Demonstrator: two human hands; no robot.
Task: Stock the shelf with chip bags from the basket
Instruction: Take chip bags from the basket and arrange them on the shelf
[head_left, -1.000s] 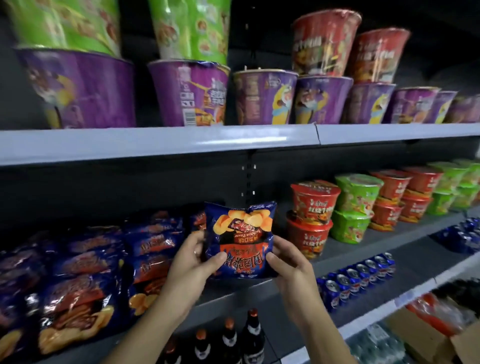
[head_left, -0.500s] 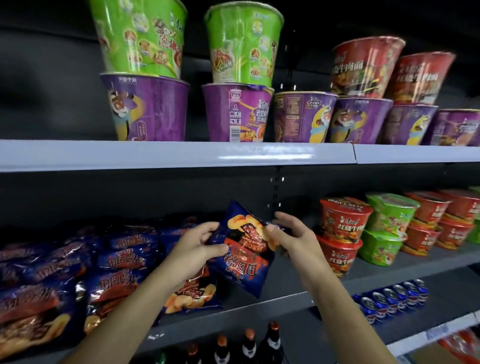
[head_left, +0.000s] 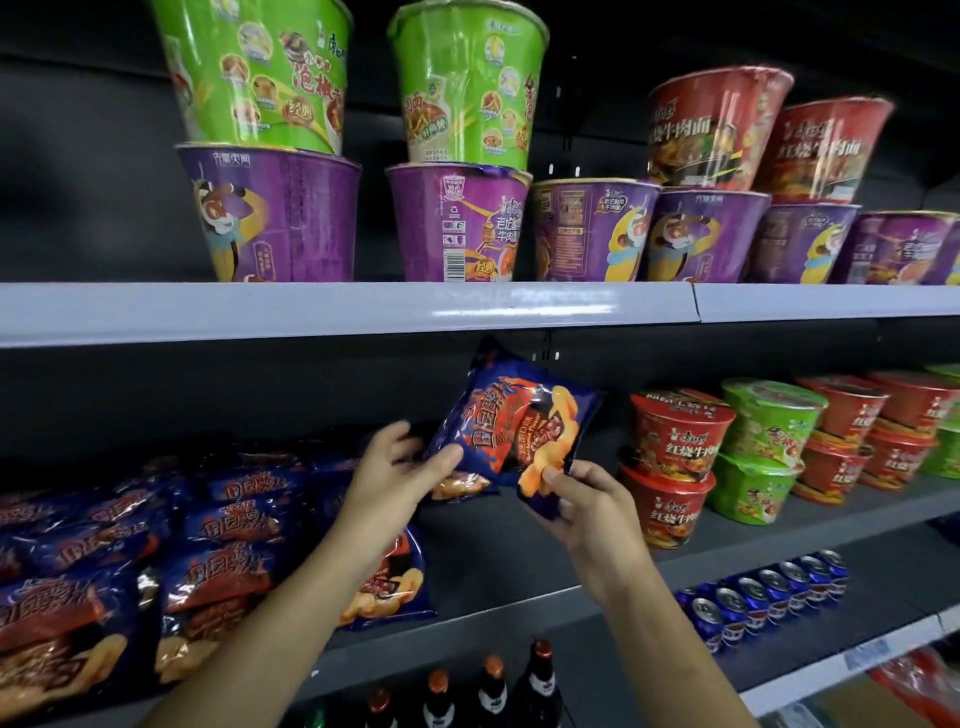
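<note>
While raised from the bottom edge of the frame, reached toward the middle shelf (head_left: 519, 566) with both bare forearms, with the left hand (head_left: 395, 478) set slightly higher and the right hand (head_left: 587, 512) just below and to its right. Held up between them, clear of the shelf board and tilted, one blue chip bag (head_left: 514, 426), with its top corner pointed toward the underside of the upper shelf (head_left: 363, 306). Hovered over the gap between the stocked chip bags (head_left: 156, 545) packed at left and the red and green noodle cups (head_left: 680, 431) stacked two high at right. Crossed, with the left forearm, over a front-row bag (head_left: 400, 582) at the near edge of that row, partly hiding it. Seen above: purple noodle tubs (head_left: 270, 218) lined along the upper shelf, topped by green tubs (head_left: 260, 73) and red tubs (head_left: 717, 130). Seen below: blue cans (head_left: 753, 597) in a row on the next shelf down, and dark bottles (head_left: 491, 691) with orange caps at the bottom edge. Gripped the chip bag's lower left edge with the left thumb pressed on the front and the fingers loosely spread behind it. Pinched its lower right corner with the right hand, thumb on the printed front, fingers curled underneath.
</note>
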